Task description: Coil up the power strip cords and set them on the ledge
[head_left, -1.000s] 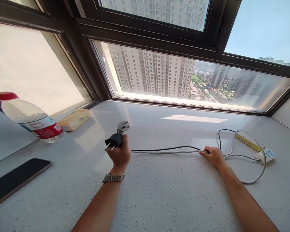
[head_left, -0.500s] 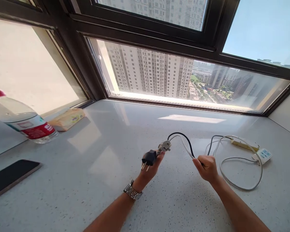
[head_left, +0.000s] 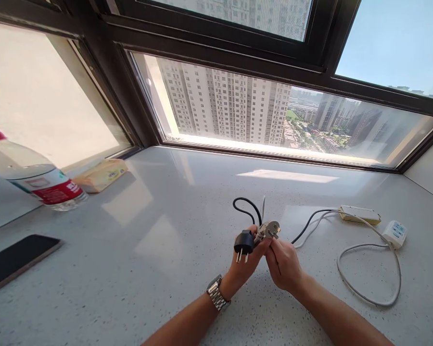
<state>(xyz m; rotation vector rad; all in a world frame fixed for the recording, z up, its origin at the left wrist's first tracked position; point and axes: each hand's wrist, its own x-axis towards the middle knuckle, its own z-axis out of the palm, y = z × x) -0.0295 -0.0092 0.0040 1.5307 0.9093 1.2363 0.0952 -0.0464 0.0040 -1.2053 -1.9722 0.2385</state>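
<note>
Left hand [head_left: 246,262] grips black plug [head_left: 244,241] and grey plug [head_left: 269,229] above desk [head_left: 166,269] | right hand [head_left: 282,264] fingers pinch their cords beside it | right: power strip [head_left: 359,214], adapter [head_left: 394,233] | left: bottle [head_left: 36,180], phone [head_left: 16,262]

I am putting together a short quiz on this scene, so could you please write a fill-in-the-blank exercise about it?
1. The left hand holds a black ____ and a grey plug.
2. A metal ____ sits on the left wrist.
3. The water bottle has a ____ cap.
4. The white cable runs to a white ____ at the right.

Missing words: plug; watch; red; socket block
</note>
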